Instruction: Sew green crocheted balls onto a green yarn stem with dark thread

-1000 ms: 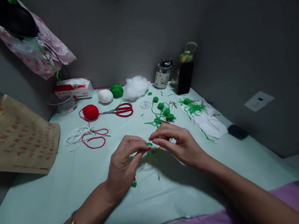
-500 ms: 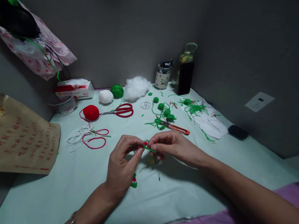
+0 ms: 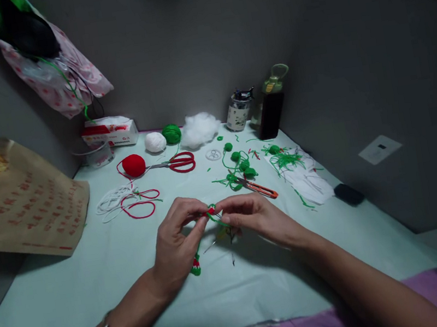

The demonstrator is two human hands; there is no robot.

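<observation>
My left hand [image 3: 179,241] pinches a small red and green crocheted piece [image 3: 210,210] between thumb and forefinger. My right hand [image 3: 258,218] is closed at the piece's right side, its fingertips pressed together around something thin that I cannot make out. A green strand runs from the piece toward the right fingers. Below my left hand hangs or lies another red, white and green crocheted bit [image 3: 195,265]. A thin metal tool [image 3: 210,246] shows under the hands, partly hidden, and a small dark object [image 3: 232,259] lies on the table cloth [image 3: 263,289].
Red-handled scissors [image 3: 181,162], a red yarn ball [image 3: 134,166] and an orange cutter [image 3: 259,187] lie beyond the hands. Green pieces [image 3: 243,165] sit near the cutter. A paper bag [image 3: 43,208] stands left; a dark bottle [image 3: 271,113] stands back right.
My right fingers have shifted slightly at the crocheted piece, and more of its red and green top shows. My left hand has barely moved.
</observation>
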